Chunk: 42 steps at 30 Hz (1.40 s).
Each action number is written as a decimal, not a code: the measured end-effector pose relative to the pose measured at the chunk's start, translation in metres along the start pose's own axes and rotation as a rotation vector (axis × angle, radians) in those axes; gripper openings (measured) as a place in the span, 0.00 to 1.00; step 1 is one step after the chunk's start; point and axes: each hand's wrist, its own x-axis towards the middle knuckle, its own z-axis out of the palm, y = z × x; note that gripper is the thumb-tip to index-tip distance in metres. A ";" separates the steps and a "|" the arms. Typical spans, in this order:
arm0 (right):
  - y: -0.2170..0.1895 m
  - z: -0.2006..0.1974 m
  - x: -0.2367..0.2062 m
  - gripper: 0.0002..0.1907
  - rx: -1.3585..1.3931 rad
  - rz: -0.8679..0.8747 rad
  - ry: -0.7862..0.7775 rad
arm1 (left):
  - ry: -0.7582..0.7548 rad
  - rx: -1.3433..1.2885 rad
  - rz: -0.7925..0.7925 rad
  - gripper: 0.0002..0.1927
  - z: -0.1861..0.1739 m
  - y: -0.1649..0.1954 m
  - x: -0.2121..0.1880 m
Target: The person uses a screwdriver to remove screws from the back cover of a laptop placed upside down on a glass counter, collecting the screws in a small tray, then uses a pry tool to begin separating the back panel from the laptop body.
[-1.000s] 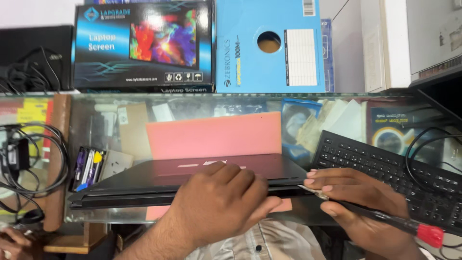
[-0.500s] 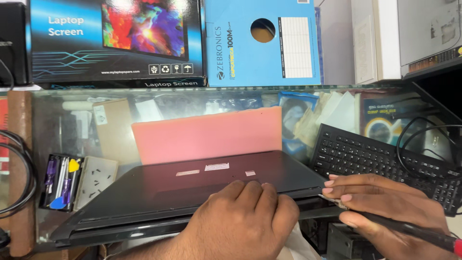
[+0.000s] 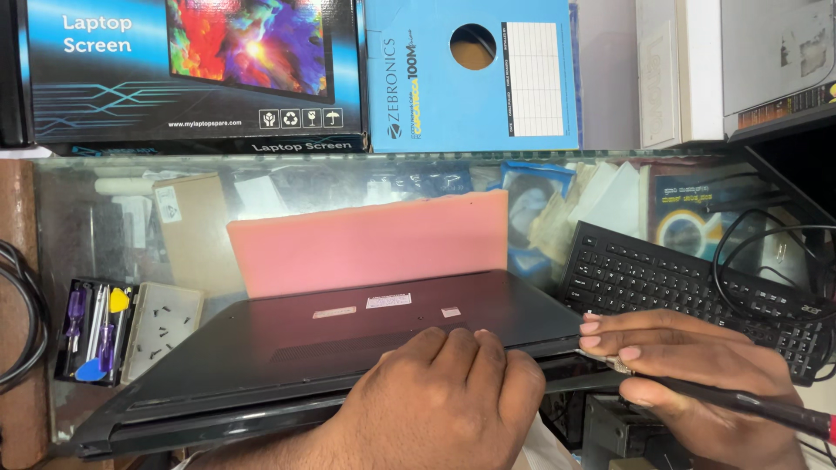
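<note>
Surface: glass-topped surface (image 3: pixel 104 218), papers and packets visible beneath the glass.
Background: printed cardboard boxes stand along the far edge, a dark one (image 3: pixel 187 74) and a blue one (image 3: pixel 470 74).
Laptop: black laptop (image 3: pixel 348 339) lies closed, underside up, across the near part of the glass, on a pink foam pad (image 3: pixel 366 244).
Left hand: left hand (image 3: pixel 435 400) rests knuckles-up on the laptop's near edge, fingers curled over the rim; grip pressed down on the casing.
Right hand: right hand (image 3: pixel 688 374) pinches a thin dark-handled tool (image 3: pixel 740 402), its metal tip set against the laptop's right near corner seam.
Left of laptop: small tray of screwdrivers and picks (image 3: pixel 91 331), beside a pale screw tray (image 3: pixel 161 326).
Right of laptop: black keyboard (image 3: pixel 688 287) with black cables (image 3: pixel 775 252) draped over it.
</note>
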 end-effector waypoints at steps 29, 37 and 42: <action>0.000 0.007 0.013 0.14 -0.064 -0.178 -0.070 | 0.023 0.108 -0.042 0.10 -0.009 0.013 0.011; -0.001 0.013 0.012 0.12 -0.023 -0.161 -0.056 | 0.024 0.102 -0.030 0.11 -0.010 0.016 0.007; 0.001 0.014 0.011 0.12 0.003 -0.188 -0.090 | 0.055 0.026 -0.075 0.14 -0.011 0.022 0.001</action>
